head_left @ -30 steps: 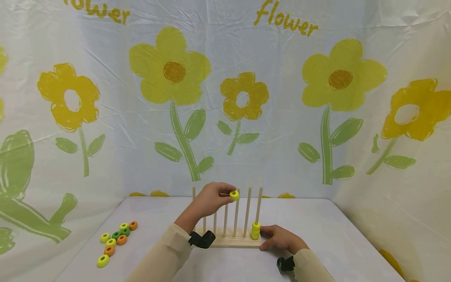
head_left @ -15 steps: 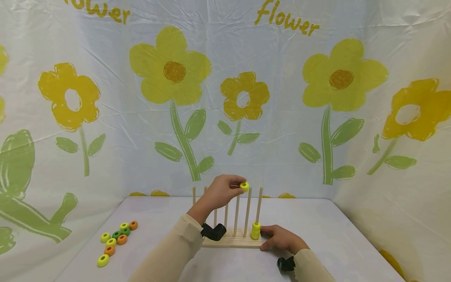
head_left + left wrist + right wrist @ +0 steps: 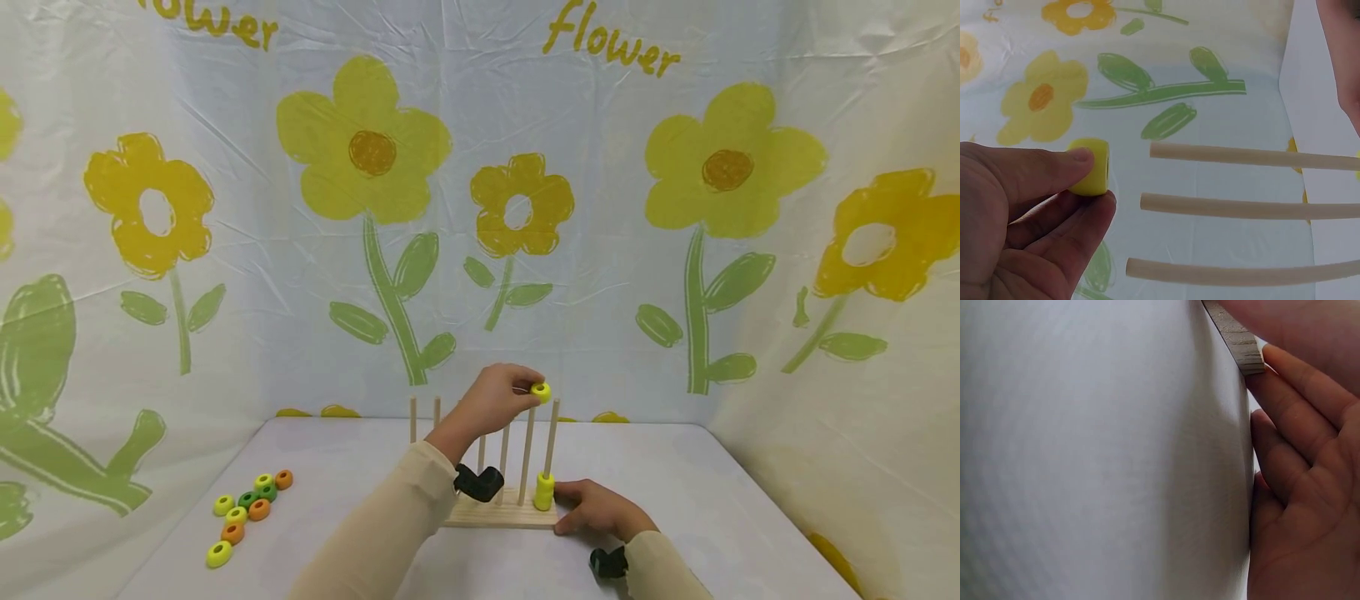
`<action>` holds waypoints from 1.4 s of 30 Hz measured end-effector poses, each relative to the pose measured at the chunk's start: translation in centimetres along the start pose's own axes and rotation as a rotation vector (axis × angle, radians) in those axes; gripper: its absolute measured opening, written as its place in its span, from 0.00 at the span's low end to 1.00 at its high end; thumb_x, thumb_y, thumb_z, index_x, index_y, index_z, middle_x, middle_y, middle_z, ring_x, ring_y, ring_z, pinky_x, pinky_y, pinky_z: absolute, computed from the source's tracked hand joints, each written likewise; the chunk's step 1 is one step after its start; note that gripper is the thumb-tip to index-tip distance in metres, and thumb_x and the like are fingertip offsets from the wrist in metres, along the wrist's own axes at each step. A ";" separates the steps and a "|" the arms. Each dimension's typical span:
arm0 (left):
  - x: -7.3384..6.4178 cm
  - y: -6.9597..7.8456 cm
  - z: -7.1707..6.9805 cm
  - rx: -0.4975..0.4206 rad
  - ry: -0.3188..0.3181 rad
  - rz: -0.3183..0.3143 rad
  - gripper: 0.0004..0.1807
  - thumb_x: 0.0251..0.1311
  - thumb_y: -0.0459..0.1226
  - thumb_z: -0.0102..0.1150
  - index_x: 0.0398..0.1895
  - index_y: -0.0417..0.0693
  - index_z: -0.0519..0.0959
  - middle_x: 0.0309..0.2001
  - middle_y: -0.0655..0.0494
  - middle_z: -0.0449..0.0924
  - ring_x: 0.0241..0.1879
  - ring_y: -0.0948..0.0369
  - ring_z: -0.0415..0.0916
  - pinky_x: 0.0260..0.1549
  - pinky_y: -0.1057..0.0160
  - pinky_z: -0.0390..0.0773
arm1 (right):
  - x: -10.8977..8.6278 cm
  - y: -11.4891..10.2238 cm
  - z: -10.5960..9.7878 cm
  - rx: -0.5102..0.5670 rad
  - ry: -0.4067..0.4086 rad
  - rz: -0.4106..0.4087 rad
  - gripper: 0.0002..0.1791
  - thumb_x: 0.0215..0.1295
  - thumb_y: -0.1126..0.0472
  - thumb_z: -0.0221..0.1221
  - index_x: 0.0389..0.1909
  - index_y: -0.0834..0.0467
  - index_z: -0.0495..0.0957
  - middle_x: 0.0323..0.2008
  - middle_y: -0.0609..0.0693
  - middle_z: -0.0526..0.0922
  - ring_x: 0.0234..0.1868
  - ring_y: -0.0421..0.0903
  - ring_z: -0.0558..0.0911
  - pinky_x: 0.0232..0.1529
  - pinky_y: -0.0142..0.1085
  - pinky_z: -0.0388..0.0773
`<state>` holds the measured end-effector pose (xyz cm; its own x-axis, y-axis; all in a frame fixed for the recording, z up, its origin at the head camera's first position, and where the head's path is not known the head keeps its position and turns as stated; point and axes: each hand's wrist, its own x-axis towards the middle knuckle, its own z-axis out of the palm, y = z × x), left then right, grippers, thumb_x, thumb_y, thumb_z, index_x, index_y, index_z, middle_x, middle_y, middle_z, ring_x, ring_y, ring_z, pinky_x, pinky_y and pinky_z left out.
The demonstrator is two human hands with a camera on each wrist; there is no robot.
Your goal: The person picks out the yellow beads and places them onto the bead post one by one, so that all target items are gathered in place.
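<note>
My left hand [image 3: 500, 398] pinches a yellow bead [image 3: 541, 392] between thumb and fingertips, high over the wooden peg rack. In the left wrist view this yellow bead [image 3: 1090, 167] is level with the peg tops and apart from them, its hole facing the nearest dowel [image 3: 1241, 155]. Yellow beads [image 3: 544, 492] are stacked at the foot of the rightmost peg [image 3: 552, 437]. My right hand [image 3: 600, 510] holds the right end of the rack's base [image 3: 502, 518], thumb at the front corner. In the right wrist view the base's corner [image 3: 1249, 356] shows between thumb and fingers.
On the table's left lie several loose beads: yellow [image 3: 219, 554], orange [image 3: 233, 533] and green [image 3: 247, 500]. The left forearm crosses in front of the rack and hides its left part. A flower-printed cloth [image 3: 600, 333] hangs behind the white table [image 3: 337, 467].
My left hand has carried the yellow bead rightward and slightly up, past the middle pegs toward the rightmost one. My right hand has stayed at the base's end.
</note>
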<state>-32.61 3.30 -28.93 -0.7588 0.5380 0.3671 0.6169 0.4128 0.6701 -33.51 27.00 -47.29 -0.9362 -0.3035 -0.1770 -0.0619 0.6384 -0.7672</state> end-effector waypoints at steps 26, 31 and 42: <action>2.7 0.0 1.8 0.049 -0.029 -0.029 0.18 0.63 0.34 0.60 0.57 0.40 0.79 0.52 0.49 0.83 0.52 0.57 0.80 0.48 0.64 0.81 | 0.0 0.1 0.0 -0.028 0.008 0.000 0.39 0.45 0.59 0.75 0.63 0.57 0.75 0.65 0.60 0.72 0.70 0.64 0.64 0.67 0.68 0.52; 2.9 0.0 1.9 0.052 -0.035 -0.031 0.18 0.63 0.33 0.60 0.56 0.41 0.80 0.51 0.49 0.83 0.51 0.57 0.81 0.47 0.66 0.81 | 0.1 0.3 0.0 -0.028 0.010 -0.011 0.39 0.45 0.60 0.74 0.62 0.57 0.75 0.65 0.60 0.72 0.70 0.64 0.64 0.67 0.67 0.52; 3.1 0.2 2.1 0.092 -0.077 -0.033 0.17 0.62 0.32 0.60 0.55 0.42 0.81 0.50 0.50 0.84 0.49 0.58 0.80 0.44 0.66 0.81 | 0.0 0.5 -0.1 -0.041 0.006 -0.026 0.39 0.45 0.59 0.74 0.63 0.57 0.75 0.65 0.60 0.72 0.70 0.64 0.63 0.67 0.67 0.52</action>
<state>-34.41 6.56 -29.01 -0.7629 0.5763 0.2930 0.6111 0.4950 0.6177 -33.59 27.37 -47.56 -0.9362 -0.3160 -0.1539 -0.1000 0.6591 -0.7454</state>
